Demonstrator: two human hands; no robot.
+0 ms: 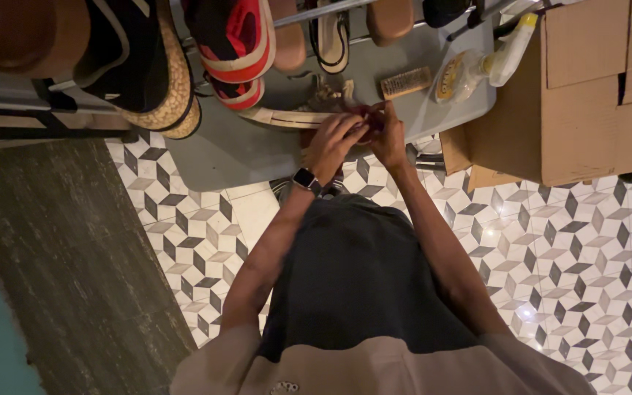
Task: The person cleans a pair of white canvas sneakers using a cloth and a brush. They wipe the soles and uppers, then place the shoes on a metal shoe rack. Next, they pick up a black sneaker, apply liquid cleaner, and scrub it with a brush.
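A small dark red object is pinched between the fingers of both hands, held just above the near edge of a grey table. Its kind cannot be told, since the fingers cover most of it. The left hand is curled over it from the left, fingers pressed together and bent inward; a dark wristwatch is worn on that wrist. The right hand is closed against it from the right, fingertips meeting those of the left hand. The object is kept up between the hands rather than rested on the table, seemingly so it can be worked from both sides.

Just beyond the hands, a pale sandal with straps is laid flat on the table, within easy reach. Farther right, a wooden brush is lying bristles up. Beside it, a clear round container with a yellowish oval label is lying on its side, and a pale squeeze bottle with a yellow-green cap is tipped against a cardboard box. The box, plain brown with its flaps folded, is standing to the right of the table on the floor.

Along the far edge, shoes are hung on a metal rack: a red and white sports shoe, a dark shoe with a cork-like sole and tan soles, toes pointing down, kept off the work surface. The floor is tiled in grey and white cubes; a dark mat is seen at the left.
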